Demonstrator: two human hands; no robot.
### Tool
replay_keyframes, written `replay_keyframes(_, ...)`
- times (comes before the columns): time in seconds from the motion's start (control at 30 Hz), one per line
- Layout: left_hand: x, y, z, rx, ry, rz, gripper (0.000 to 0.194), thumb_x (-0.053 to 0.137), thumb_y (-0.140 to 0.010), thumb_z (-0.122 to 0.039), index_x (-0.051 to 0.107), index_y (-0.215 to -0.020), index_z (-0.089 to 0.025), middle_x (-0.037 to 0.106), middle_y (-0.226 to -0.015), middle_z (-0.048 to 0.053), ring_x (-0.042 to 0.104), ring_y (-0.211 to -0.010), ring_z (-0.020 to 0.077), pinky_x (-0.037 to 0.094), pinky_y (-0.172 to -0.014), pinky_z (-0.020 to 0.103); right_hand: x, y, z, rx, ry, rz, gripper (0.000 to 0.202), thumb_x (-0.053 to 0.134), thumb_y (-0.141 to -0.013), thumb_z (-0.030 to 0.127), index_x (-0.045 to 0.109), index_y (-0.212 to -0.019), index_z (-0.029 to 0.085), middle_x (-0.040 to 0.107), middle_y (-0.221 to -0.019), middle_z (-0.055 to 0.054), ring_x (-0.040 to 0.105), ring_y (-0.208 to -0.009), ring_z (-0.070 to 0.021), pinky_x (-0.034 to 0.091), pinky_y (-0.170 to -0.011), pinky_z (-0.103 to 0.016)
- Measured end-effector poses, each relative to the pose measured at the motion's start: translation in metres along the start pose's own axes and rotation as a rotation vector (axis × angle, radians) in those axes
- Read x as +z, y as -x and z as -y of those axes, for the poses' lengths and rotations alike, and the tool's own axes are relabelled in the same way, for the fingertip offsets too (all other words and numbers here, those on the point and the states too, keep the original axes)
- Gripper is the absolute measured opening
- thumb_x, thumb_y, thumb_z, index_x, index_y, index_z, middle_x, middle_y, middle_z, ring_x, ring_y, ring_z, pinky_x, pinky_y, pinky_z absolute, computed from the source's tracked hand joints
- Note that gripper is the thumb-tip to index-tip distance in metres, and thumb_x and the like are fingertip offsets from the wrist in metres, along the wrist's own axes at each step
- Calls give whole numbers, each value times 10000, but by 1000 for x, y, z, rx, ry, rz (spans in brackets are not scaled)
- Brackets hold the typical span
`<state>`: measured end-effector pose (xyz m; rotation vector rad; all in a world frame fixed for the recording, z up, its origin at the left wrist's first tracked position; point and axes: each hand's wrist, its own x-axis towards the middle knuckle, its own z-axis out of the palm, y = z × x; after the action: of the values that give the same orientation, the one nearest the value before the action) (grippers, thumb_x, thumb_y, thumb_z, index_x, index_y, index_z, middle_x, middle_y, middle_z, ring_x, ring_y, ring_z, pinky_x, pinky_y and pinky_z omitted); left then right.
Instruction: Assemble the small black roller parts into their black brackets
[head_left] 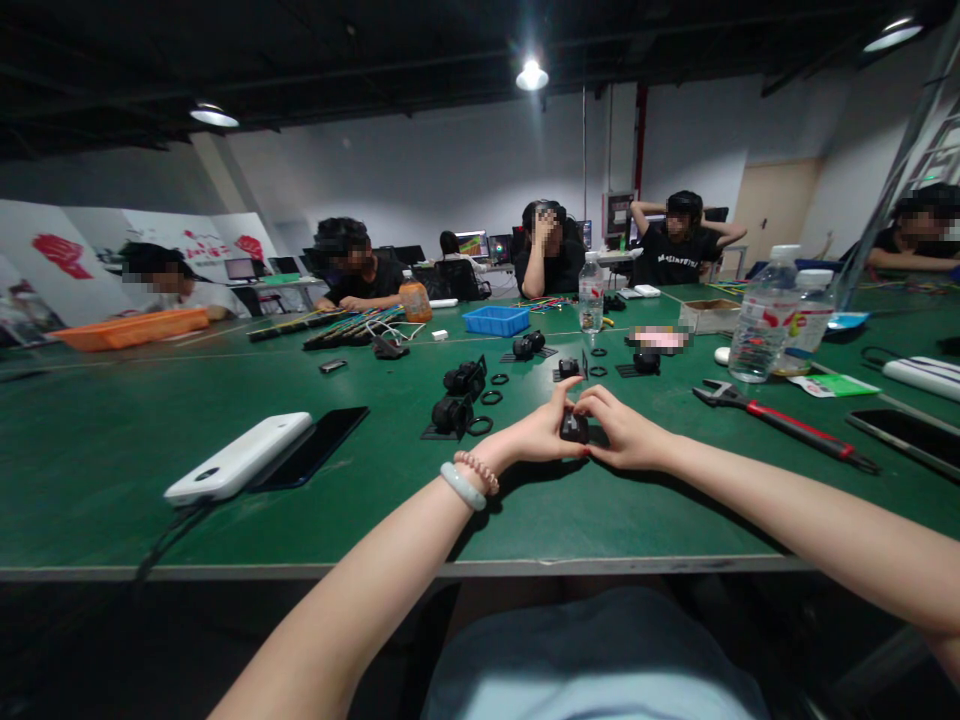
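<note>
Between my two hands, just above the green table (390, 530), is a small black part (574, 426), partly covered by fingers. My left hand (546, 425) is closed round its left side, thumb raised. From the right, my right hand (616, 425) grips the same part with bent fingers. Just left of my hands lie black plastic assemblies (450, 415) with flat slotted plates, beside several loose black rings (480, 426). More such assemblies, including one with a round body (529, 345), lie beyond my hands.
A white power bank (240, 458) and a dark phone (315, 448) lie left. An adjustable wrench (787, 425), water bottles (763, 315) and another phone (907, 438) are right. Farther back stand a blue tray (496, 320) and an orange bottle (415, 298). Several people sit around the table.
</note>
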<state>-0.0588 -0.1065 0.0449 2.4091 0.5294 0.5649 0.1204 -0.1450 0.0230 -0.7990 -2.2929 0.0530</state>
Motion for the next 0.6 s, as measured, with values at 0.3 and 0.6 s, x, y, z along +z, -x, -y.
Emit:
replay_keyframes(0.3, -1, 1, -3, -10, -27, -2, 878, 637, -639, -213, 88, -1324, -187, 489, -1123, 101, 503, -1031, 228, 361, -917, 393, 0, -2, 0, -30, 4, -29, 453, 552, -616, 47, 402, -1027, 166, 447, -972, -99, 462, -890, -221, 435, -773, -377)
replay_keyframes(0.6, -1, 0, -4, -4, -32, -5, 875, 633, -641, -211, 86, -1322, -186, 467, -1167, 111, 475, -1073, 239, 361, -920, 392, -3, -1, -1, -27, -32, -6, 468, 563, -638, 71, 399, -1062, 179, 459, -998, -94, 464, -927, -227, 427, -805, -390)
